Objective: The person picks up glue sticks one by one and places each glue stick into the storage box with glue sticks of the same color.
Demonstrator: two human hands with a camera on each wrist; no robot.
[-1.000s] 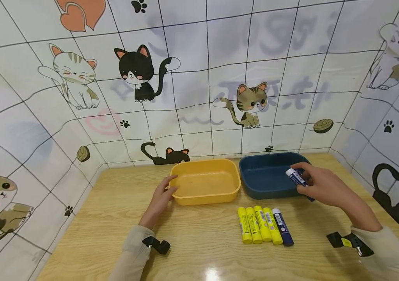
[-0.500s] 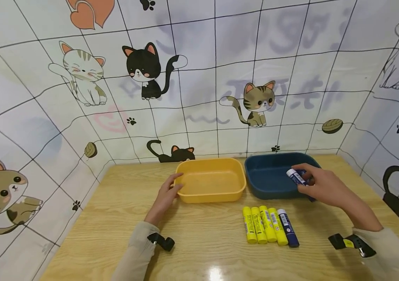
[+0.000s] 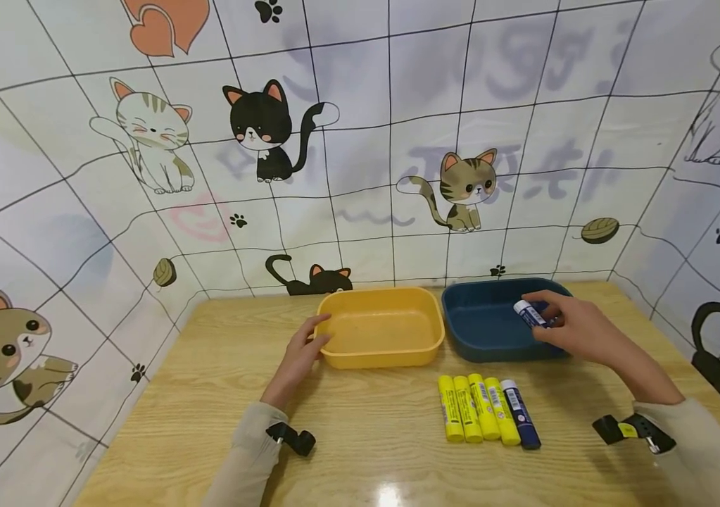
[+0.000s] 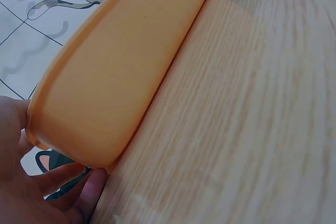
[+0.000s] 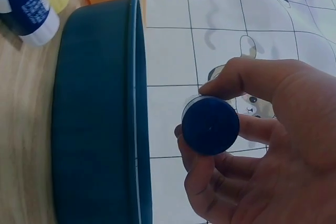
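My right hand (image 3: pixel 588 329) pinches a dark blue glue stick (image 3: pixel 531 314) with a white end, between thumb and fingers. It is tilted over the right part of the dark blue plastic bin (image 3: pixel 493 351). In the right wrist view, the round blue end of the glue stick (image 5: pixel 210 126) faces the camera, above the bin's rim. My left hand (image 3: pixel 299 355) grips the left end of the yellow bin (image 3: pixel 379 359). The left wrist view shows its fingers around the corner of the yellow bin (image 4: pixel 115 72), at rim and base.
In front of the bins, several yellow glue sticks (image 3: pixel 476 408) lie side by side, with another dark blue glue stick (image 3: pixel 521 414) at their right end. The bins stand close together on the wooden table (image 3: pixel 360 436), near the cat-patterned wall sheet (image 3: pixel 360 162).
My right hand has moved slightly left with the glue stick, farther over the blue bin. The left hand stays on the yellow bin. The head view has shifted a little.
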